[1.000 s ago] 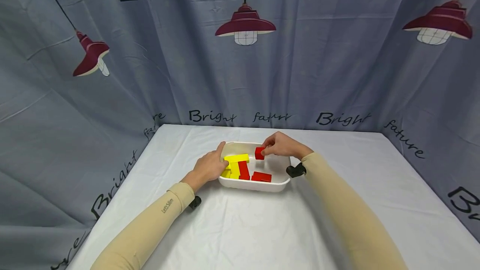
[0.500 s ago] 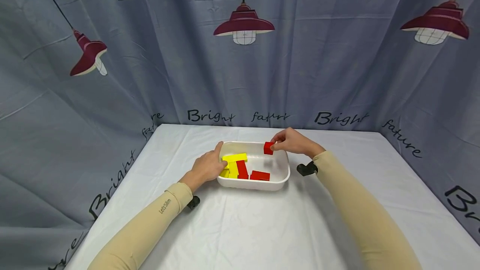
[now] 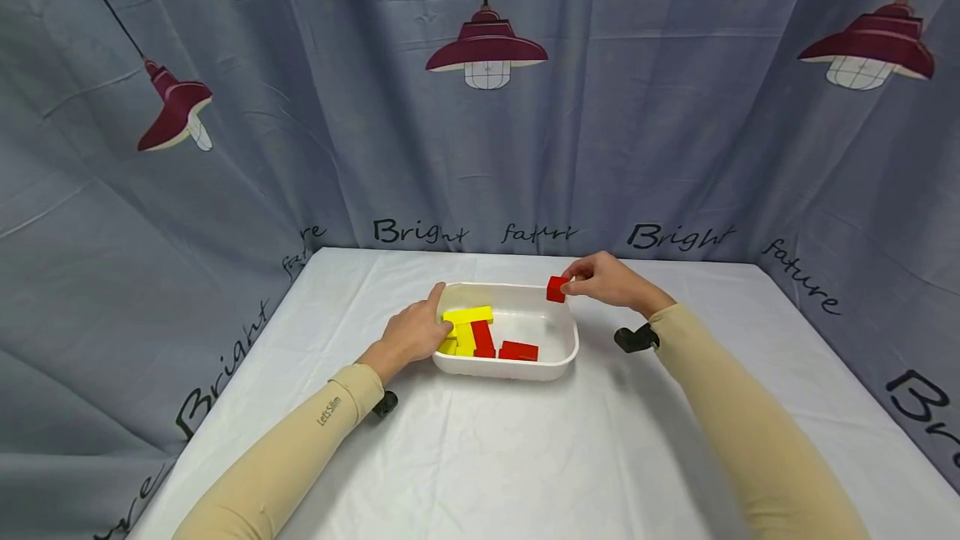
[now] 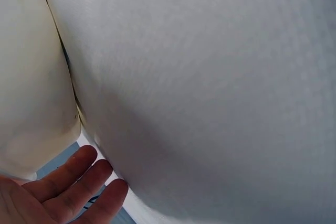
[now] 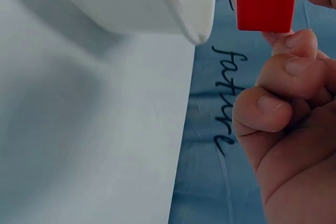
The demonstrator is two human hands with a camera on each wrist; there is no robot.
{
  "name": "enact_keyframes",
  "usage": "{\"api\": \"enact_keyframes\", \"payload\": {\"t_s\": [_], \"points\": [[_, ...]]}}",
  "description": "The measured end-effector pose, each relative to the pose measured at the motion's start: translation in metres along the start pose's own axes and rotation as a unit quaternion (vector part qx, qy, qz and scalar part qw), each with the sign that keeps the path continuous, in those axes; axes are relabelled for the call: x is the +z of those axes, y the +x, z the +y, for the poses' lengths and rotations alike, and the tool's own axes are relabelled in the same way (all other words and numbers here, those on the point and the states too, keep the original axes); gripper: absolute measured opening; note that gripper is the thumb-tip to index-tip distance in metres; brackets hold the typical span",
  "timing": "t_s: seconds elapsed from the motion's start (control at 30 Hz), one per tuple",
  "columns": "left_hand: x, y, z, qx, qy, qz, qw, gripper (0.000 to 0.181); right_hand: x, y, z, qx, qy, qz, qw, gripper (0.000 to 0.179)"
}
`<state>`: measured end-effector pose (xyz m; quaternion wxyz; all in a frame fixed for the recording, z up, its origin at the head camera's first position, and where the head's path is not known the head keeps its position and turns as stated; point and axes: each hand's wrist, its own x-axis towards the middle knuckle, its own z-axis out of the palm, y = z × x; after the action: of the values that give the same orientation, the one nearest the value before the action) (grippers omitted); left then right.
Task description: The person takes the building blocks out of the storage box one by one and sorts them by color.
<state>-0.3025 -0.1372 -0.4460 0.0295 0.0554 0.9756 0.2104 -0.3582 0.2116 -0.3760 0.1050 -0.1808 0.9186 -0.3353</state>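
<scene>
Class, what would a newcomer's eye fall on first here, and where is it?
Probably the red block pinched by the right hand, at the far right corner of the white tray. Next, yellow blocks bunched at the tray's left end, beside the left hand. Then dark red lamps printed on the curtain behind.

Diffuse light, soft shadows on white tablecloth (image 3: pixel 480 457)
</scene>
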Motion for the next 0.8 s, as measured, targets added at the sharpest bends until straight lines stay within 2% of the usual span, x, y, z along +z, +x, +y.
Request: {"api": "enact_keyframes", "payload": {"t_s": [0.3,0.5,0.8], "points": [[-0.001,-0.001,0.0,0.0,0.001,-0.001,1.0,0.077,-0.01,-0.01,0.014,0.007,0.005,0.033,0.9994,0.034],[0.001,0.0,-0.001,0.0,0.002,0.003,1.0,0.077,-0.016,-0.014,0.03,0.037,0.012,0.047,0.9981,0.036],[0.001,-0.001,0.001,-0.001,0.002,-0.001,1.0,0.078,-0.016,-0.014,0.058,0.072,0.026,0.046,0.996,0.045]]}}
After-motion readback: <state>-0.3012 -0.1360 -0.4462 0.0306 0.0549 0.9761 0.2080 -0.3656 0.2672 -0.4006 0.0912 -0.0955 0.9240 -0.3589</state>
